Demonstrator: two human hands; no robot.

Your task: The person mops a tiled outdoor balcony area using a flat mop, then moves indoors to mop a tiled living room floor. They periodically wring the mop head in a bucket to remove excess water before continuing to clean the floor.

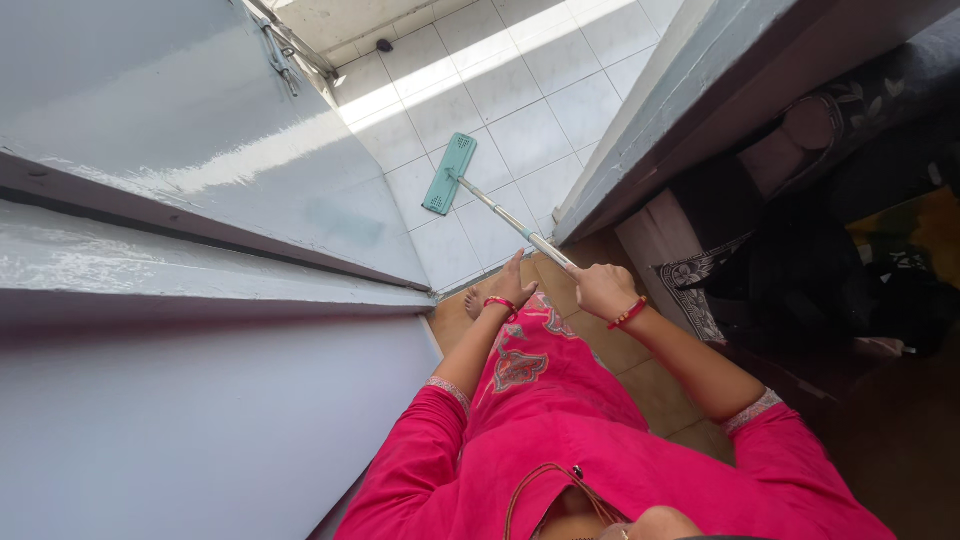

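Flat mop point(449, 174) with a teal head lying on the white tiled floor point(540, 90), its metal handle point(510, 222) slanting back to the person. Right hand point(602, 290): fingers closed round the handle's near end. Left hand point(510, 288): fingers extended, open, beside the handle, gripping nothing. Grey door point(200, 120) at left.

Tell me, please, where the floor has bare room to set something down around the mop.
Bare white tiles lie beyond the green mop head, toward the far wall, and between it and the grey door. It is crowded by the doorway, where the right hand, left hand and mop handle meet.
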